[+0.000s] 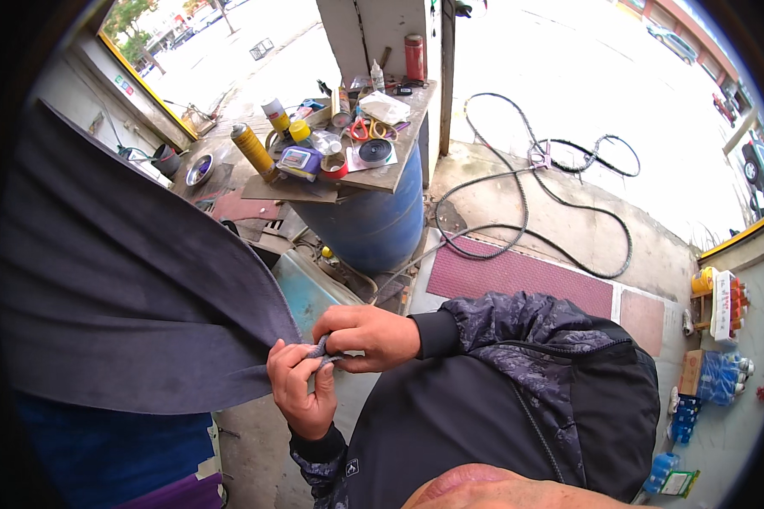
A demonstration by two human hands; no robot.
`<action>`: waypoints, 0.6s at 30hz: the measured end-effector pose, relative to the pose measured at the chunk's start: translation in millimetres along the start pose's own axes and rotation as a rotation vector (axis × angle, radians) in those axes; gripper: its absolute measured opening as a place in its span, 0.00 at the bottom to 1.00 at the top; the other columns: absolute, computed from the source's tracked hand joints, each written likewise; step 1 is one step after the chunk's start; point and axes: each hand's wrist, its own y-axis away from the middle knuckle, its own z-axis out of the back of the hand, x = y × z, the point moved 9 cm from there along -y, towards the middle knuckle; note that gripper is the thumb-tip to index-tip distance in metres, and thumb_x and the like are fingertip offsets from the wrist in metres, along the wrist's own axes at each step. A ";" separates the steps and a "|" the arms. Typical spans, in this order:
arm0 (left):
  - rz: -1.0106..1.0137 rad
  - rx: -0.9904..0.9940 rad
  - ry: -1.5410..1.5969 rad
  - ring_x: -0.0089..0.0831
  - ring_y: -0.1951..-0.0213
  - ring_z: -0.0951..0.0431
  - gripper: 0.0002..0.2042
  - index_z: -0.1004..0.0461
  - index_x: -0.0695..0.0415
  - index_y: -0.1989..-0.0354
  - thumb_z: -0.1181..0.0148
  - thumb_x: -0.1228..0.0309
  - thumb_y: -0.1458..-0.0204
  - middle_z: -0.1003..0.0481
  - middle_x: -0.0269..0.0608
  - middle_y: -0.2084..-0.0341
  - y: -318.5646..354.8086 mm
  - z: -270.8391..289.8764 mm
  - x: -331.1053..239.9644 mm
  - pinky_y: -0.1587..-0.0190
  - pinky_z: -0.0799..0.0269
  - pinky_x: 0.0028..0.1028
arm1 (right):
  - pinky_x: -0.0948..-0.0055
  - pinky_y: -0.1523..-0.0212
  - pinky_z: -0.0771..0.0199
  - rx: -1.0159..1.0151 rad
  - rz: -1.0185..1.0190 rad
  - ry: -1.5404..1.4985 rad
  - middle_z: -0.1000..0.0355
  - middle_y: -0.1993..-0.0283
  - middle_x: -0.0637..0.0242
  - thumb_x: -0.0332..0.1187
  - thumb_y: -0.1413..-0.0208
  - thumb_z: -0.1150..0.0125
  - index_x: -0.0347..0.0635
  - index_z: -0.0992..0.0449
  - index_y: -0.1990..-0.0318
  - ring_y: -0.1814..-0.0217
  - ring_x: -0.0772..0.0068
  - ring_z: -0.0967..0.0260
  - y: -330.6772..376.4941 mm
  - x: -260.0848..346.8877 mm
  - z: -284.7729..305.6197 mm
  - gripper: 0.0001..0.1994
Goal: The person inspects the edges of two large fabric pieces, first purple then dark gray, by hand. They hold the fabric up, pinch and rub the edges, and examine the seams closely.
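Note:
A large dark grey sheet of fabric [144,280] spreads across the left side, and its edge runs down to my hands near the middle. My left hand [301,386] is closed, fingers and thumb pinching a bunched bit of the fabric's edge. From the right, my right hand [361,338] reaches in, its fingers also closed on that same gathered grey piece. The two hands nearly touch, with the folded edge between them. Part of what lies between the fingertips is hidden by the fingers.
Beyond my hands, a board on a blue barrel [365,220] carries a yellow spray can [253,151], scissors [372,129] and a black tape roll [375,151]. A black hose [526,212] coils over the ground near a red mat [518,273]. Bottles [721,377] stand far right.

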 end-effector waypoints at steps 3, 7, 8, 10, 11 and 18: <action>-0.013 -0.017 0.010 0.46 0.53 0.18 0.10 0.24 0.56 0.57 0.29 0.66 0.36 0.20 0.43 0.57 0.3 3.4 -0.9 0.34 0.28 0.55 | 0.54 0.49 0.23 0.045 -0.033 0.004 0.27 0.46 0.55 0.24 0.45 0.27 0.38 0.23 0.56 0.48 0.46 0.26 0.3 -3.6 -3.6 0.12; 0.009 -0.043 0.028 0.46 0.54 0.18 0.09 0.25 0.56 0.58 0.31 0.66 0.35 0.19 0.42 0.57 5.4 7.2 4.3 0.33 0.29 0.55 | 0.54 0.49 0.24 0.015 -0.036 -0.055 0.26 0.47 0.54 0.24 0.43 0.28 0.37 0.22 0.56 0.49 0.46 0.26 1.5 -2.9 2.7 0.10; 0.032 -0.049 0.033 0.46 0.54 0.18 0.09 0.25 0.56 0.58 0.31 0.66 0.34 0.19 0.42 0.57 7.0 7.8 8.4 0.33 0.29 0.55 | 0.54 0.49 0.25 0.000 -0.034 -0.062 0.26 0.47 0.54 0.24 0.43 0.29 0.37 0.22 0.57 0.49 0.46 0.27 1.9 -3.0 5.6 0.09; 0.040 -0.070 0.017 0.45 0.54 0.18 0.09 0.26 0.55 0.57 0.32 0.66 0.34 0.19 0.42 0.57 10.5 9.5 12.8 0.33 0.29 0.55 | 0.56 0.51 0.26 -0.037 -0.032 -0.070 0.25 0.48 0.54 0.25 0.41 0.29 0.37 0.21 0.59 0.50 0.47 0.27 2.5 -2.9 10.2 0.07; 0.053 -0.077 0.010 0.45 0.54 0.18 0.09 0.26 0.55 0.57 0.32 0.66 0.34 0.19 0.42 0.57 12.0 10.0 15.3 0.33 0.29 0.55 | 0.56 0.51 0.26 -0.048 -0.025 -0.081 0.25 0.48 0.54 0.24 0.42 0.28 0.37 0.21 0.59 0.50 0.47 0.27 2.4 -2.3 11.1 0.07; 0.043 -0.019 0.035 0.46 0.50 0.18 0.12 0.25 0.54 0.57 0.29 0.62 0.36 0.19 0.42 0.54 7.0 6.1 11.4 0.31 0.30 0.55 | 0.59 0.53 0.25 -0.028 -0.062 -0.161 0.26 0.49 0.54 0.24 0.43 0.26 0.38 0.22 0.60 0.51 0.50 0.27 -2.9 0.2 9.7 0.09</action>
